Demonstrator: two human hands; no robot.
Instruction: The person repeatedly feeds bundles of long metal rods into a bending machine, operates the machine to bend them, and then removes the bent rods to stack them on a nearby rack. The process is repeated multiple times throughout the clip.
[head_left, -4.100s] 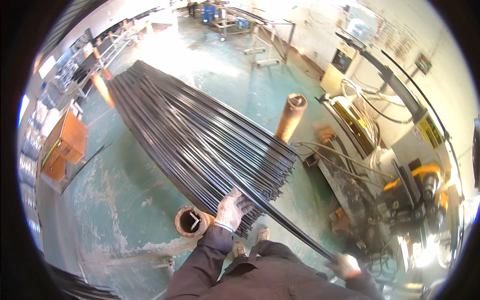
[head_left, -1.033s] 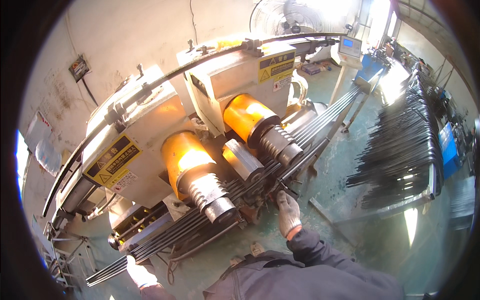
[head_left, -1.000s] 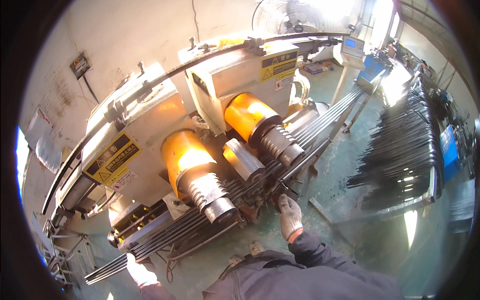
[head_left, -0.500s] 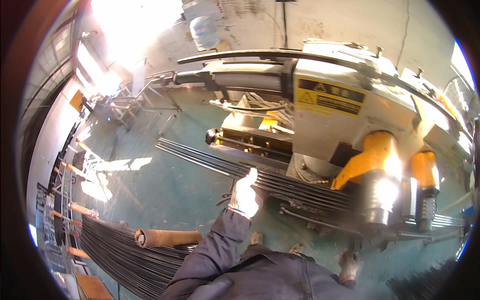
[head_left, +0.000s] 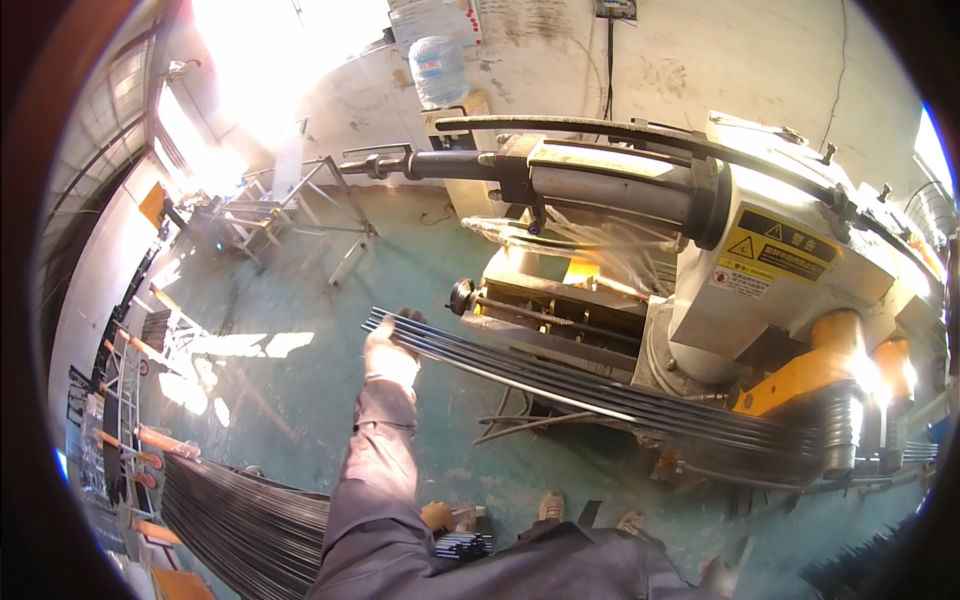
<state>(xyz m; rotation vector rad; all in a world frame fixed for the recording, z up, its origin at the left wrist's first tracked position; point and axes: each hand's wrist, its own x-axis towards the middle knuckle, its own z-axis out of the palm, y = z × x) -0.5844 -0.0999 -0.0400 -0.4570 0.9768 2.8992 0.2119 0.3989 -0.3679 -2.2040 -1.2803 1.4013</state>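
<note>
Green floor (head_left: 280, 300): spreads widely at left, with sunlit patches, from the rod stack up to the metal frame; a narrower strip runs between the held rods and the person's shoes (head_left: 551, 505).
Machine (head_left: 720, 310): fills the right side; its long tube (head_left: 600, 180) reaches left over the floor.
Rod stack (head_left: 245, 520): lies lower left, crossed by the left sleeve (head_left: 385, 440); its near ends show right of the sleeve, close to the shoes.
Held rods (head_left: 600, 390): a slim dark bundle slanting down rightward along the machine's front edge to the ribbed cylinder (head_left: 838, 425), blurred there.
Metal frame (head_left: 347, 262): stands well beyond the rods' left ends.
Left hand (head_left: 390, 352): clasps the bundle near its left ends, tips poking just past; floor surrounds it at left.
Right hand (head_left: 716, 577): blurred at the lower edge; its grip cannot be told.
Black handwheel (head_left: 461, 297): juts from the machine's left edge, just above the held rods.
</note>
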